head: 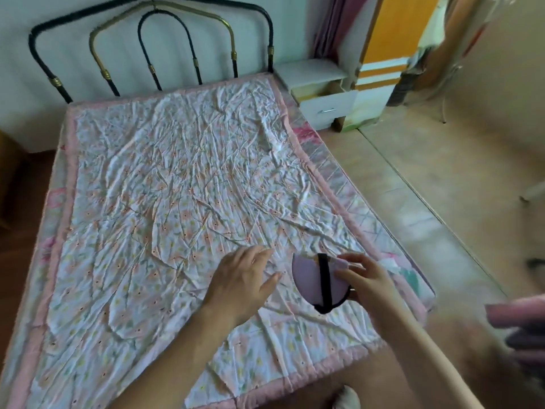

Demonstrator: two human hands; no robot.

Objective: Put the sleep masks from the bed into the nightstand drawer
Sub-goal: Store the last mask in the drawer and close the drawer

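Observation:
A lilac sleep mask (309, 278) with a black strap hangs just above the bed (165, 184), near its right edge. My right hand (361, 280) grips the mask's right side. My left hand (241, 284) hovers to the left of the mask, fingers spread, holding nothing. The white nightstand (309, 72) stands at the far right of the headboard, and its drawer (330, 106) is pulled out. I see no other mask on the wrinkled floral cover.
A black and brass metal headboard (153, 51) stands against the wall. An orange and white door (392, 42) is behind the nightstand. Tiled floor (427, 184) runs along the bed's right side. Blurred pink and dark shapes (522, 326) sit at the right edge.

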